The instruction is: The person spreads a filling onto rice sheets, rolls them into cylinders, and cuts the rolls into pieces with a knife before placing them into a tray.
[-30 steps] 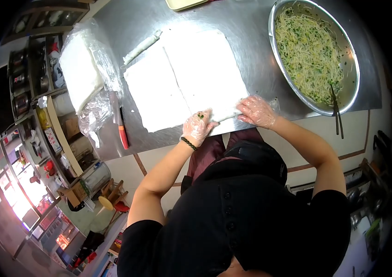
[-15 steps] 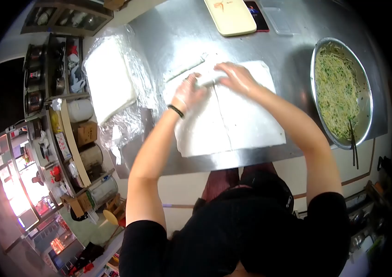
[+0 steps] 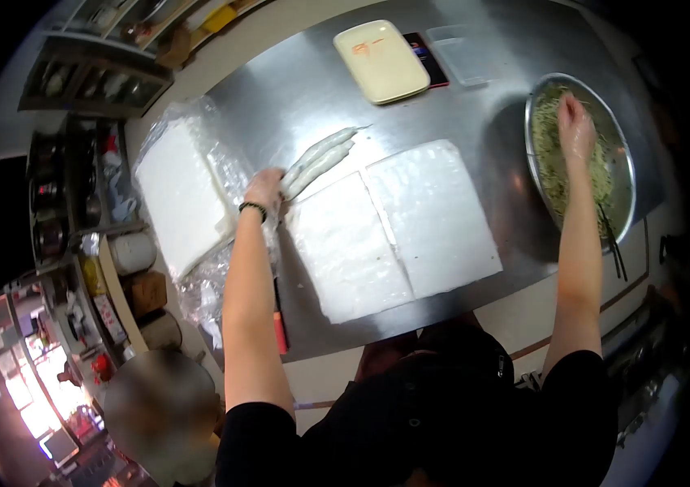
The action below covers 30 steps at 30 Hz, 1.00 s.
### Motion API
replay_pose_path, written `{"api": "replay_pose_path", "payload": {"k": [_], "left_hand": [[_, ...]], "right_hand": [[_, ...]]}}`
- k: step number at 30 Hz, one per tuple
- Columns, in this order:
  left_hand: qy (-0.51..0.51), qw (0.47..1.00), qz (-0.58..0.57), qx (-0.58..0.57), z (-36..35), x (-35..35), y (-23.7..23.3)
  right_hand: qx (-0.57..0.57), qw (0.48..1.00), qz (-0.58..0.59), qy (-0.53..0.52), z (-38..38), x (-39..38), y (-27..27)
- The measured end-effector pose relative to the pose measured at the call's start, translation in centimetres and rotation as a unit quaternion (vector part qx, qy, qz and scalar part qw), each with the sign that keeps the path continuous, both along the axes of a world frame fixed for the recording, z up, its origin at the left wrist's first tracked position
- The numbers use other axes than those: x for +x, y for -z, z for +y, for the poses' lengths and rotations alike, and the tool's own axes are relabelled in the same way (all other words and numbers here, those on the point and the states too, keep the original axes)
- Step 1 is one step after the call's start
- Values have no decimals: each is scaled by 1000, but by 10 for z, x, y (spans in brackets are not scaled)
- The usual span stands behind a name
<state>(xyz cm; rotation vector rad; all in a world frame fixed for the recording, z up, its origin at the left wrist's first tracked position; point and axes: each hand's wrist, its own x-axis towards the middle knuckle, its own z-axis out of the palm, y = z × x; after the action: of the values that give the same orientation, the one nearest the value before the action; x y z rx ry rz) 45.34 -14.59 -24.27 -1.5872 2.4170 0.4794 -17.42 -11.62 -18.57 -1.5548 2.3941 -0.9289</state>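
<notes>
Right of the flat white sheets (image 3: 432, 219), the right hand (image 3: 577, 136) is hanging over or in stringy mix (image 3: 553, 174) in a metal bowl (image 3: 628, 166), hold unclear. Beyond their left side, the left hand (image 3: 265, 188), fingertips obscured, is touching smooth rolls (image 3: 320, 165), grip impossible to tell.

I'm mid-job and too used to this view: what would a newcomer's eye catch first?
Probably the two white sheets, side by side mid-table. Next, the big bowl of shredded filling at picture right, with the right hand in or just over it. Then two pale rolls beyond the sheets, the left hand at their left end.
</notes>
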Motion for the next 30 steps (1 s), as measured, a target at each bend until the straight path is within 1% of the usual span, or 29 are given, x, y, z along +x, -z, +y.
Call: {"api": "replay_pose_path", "payload": {"k": [1, 2, 3, 4, 5, 6, 7, 8, 10, 11, 12, 13, 14, 15, 16, 17, 18, 20, 22, 24, 25, 26, 27, 28, 29, 30], "left_hand": [[-64, 998, 7, -2, -3, 7, 12], [-50, 997, -41, -49, 8, 0, -2], [-84, 994, -59, -28, 5, -1, 1], [-442, 869, 208, 73, 10, -14, -6], [-455, 863, 218, 5, 15, -14, 1], [-376, 912, 142, -81, 27, -37, -28], [-337, 922, 147, -125, 27, -30, -16], [-320, 926, 151, -132, 27, -29, -13], [-381, 901, 186, -94, 44, -60, -50], [-383, 900, 185, -94, 48, -65, -48], [-368, 907, 179, -101, 56, -64, -44], [-356, 912, 172, -112, 65, -59, -42], [-366, 908, 165, -118, 73, -57, -36], [-327, 925, 143, -131, 81, -62, -26], [-289, 939, 120, -142, 90, -71, -20], [-286, 938, 158, -119, 98, -86, -25], [-281, 934, 196, -97, 104, -104, -33], [-288, 916, 260, -105, 114, -136, -39], [-310, 905, 282, -80, 117, -158, -32], [-324, 901, 280, -69, 119, -176, -25], [-318, 902, 275, -98, 118, -183, -20], [-310, 903, 270, -126, 120, -190, -15], [-302, 898, 291, -136, 124, -197, -11], [-292, 892, 313, -145, 126, -208, -15], [-264, 921, 268, -99, 129, -218, -18], [-169, 951, 233, -112, 131, -220, 0]], "right_hand": [[73, 996, 51, -9, 12, -52, 29], [116, 984, 128, -36, 34, -48, 31], [163, 964, 203, -59, 57, -42, 37], [240, 946, 186, -116, 74, -50, 53], [346, 896, 247, -129, 84, -6, -2], [314, 918, 192, -148, 88, -19, 18], [296, 932, 127, -165, 90, -19, 10], [303, 932, 126, -154, 98, -26, -1], [194, 968, 42, -152, 103, -41, -26], [155, 975, 2, -161, 109, -53, -32], [157, 974, 0, -166, 117, -63, -42], [188, 967, -107, -137, 123, -67, -54], [217, 946, -212, -111, 125, -64, -60], [217, 944, -213, -127, 126, -53, -62], [189, 929, -283, -145, 130, -41, -65], [163, 908, -352, -161, 133, -28, -67], [169, 903, -355, -175, 131, -9, -74], [221, 819, -464, -254, 118, 42, -93], [270, 782, -467, -312, 97, 87, -73], [239, 709, -548, -374, 81, 140, -33], [172, 785, -397, -444, 71, 160, -9], [95, 830, -233, -497, 66, 177, 13], [97, 826, -235, -503, 69, 190, 31], [102, 852, -107, -502, 72, 203, 44], [106, 864, 22, -492, 74, 210, 55], [107, 862, 22, -495, 78, 214, 52]]}}
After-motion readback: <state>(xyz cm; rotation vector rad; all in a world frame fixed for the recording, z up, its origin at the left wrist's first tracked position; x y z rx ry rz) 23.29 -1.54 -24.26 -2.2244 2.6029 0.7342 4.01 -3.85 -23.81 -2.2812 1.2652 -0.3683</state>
